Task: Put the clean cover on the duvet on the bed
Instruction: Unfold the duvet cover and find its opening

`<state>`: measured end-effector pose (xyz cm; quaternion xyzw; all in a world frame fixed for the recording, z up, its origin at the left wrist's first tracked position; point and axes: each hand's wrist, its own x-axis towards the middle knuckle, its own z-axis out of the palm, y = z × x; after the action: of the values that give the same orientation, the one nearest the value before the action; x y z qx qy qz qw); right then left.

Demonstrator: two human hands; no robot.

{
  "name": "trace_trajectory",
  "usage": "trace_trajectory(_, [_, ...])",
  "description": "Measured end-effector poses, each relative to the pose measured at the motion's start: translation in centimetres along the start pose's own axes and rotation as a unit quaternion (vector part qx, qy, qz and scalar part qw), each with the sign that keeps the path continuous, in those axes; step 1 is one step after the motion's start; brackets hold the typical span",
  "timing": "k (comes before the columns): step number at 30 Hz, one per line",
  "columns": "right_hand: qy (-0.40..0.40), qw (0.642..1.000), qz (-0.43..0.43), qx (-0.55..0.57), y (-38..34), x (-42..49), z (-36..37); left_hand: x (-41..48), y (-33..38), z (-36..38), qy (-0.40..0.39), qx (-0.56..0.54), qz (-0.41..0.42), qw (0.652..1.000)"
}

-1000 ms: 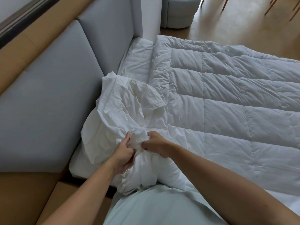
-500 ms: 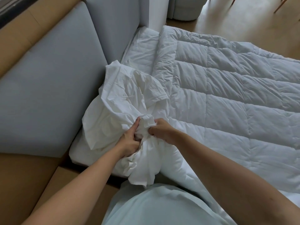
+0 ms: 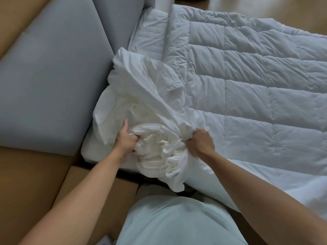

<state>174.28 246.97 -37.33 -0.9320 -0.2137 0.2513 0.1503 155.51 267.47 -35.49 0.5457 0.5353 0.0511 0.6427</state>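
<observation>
A white quilted duvet lies spread over the bed, reaching to the right edge of view. A crumpled white cover is bunched over the duvet's near-left corner, by the headboard. My left hand grips a bundle of the cover's fabric on the left. My right hand grips gathered cover fabric on the right. A ruffled mass of cover fabric sits between the two hands. The duvet corner under the cover is hidden.
A grey padded headboard runs along the left, with a brown wooden frame below it. The white mattress sheet shows at the head of the bed. Wooden floor lies beyond the bed.
My hands were close together on one fold of the cover; now they are pulled apart, spreading the gathered fabric between them. The view has shifted closer over the bed corner.
</observation>
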Motion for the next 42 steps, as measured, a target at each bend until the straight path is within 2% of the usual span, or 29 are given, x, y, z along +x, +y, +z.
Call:
trace_trajectory(3, [0.001, 0.997, 0.077, 0.002, 6.6, -0.6, -0.7, -2.1, -1.2, -2.0, 0.061, -0.087, -0.023, 0.994])
trace_trajectory(6, [0.020, 0.980, 0.169, 0.103, 10.9, -1.1, -0.3, -4.7, -2.2, -2.0, 0.100, -0.115, -0.041, 0.987])
trace_trajectory(8, [0.011, 0.934, 0.260, 0.243, 10.6, -2.4, 1.1, -6.4, -2.6, -0.6, 0.098, -0.121, -0.046, 0.987])
trace_trajectory(10, [-0.026, 0.867, 0.335, 0.369, 8.9, -4.3, 3.0, -7.4, -3.2, 1.1, 0.097, -0.120, -0.046, 0.987])
trace_trajectory(11, [-0.045, 0.852, 0.342, 0.395, 8.0, -5.3, 4.1, -7.7, -3.5, 1.8, 0.112, -0.111, -0.041, 0.987])
trace_trajectory(14, [-0.101, 0.843, 0.332, 0.412, 6.4, -7.9, 7.0, -8.2, -4.9, 3.1, 0.170, -0.084, -0.038, 0.981])
trace_trajectory(18, [-0.142, 0.813, 0.356, 0.439, 7.0, -8.9, 9.5, -9.4, -7.4, 3.9, 0.139, 0.045, 0.007, 0.989])
trace_trajectory(20, [-0.132, 0.818, 0.336, 0.448, 7.6, -9.4, 10.5, -10.1, -8.4, 3.9, 0.093, 0.102, 0.042, 0.989])
trace_trajectory(22, [-0.098, 0.840, 0.299, 0.443, 8.2, -10.3, 11.3, -10.2, -9.3, 3.2, 0.068, 0.173, 0.073, 0.980])
trace_trajectory(26, [-0.046, 0.929, 0.178, 0.321, 11.1, -11.4, 12.9, -9.2, -11.6, 1.8, 0.108, 0.333, 0.141, 0.926])
trace_trajectory(28, [-0.034, 0.962, 0.125, 0.240, 13.4, -11.3, 14.0, -8.6, -12.9, 1.6, 0.131, 0.360, 0.167, 0.908])
trace_trajectory(30, [-0.025, 0.981, 0.087, 0.173, 16.4, -11.2, 14.9, -7.9, -14.1, 1.1, 0.161, 0.360, 0.177, 0.902])
trace_trajectory(34, [-0.011, 0.996, 0.067, 0.060, 24.1, -11.1, 14.7, -7.4, -16.7, -1.2, 0.215, 0.368, 0.175, 0.887])
trace_trajectory(37, [0.000, 0.998, 0.066, -0.022, 30.8, -10.2, 11.9, -7.5, -19.0, -1.6, 0.243, 0.358, 0.147, 0.889])
trace_trajectory(40, [0.026, 0.990, 0.115, -0.073, 36.7, -8.8, 7.8, -7.0, -20.3, -0.9, 0.279, 0.352, 0.119, 0.885])
trace_trajectory(42, [0.033, 0.985, 0.150, -0.077, 38.1, -7.9, 6.1, -6.4, -20.4, 0.0, 0.297, 0.333, 0.117, 0.887])
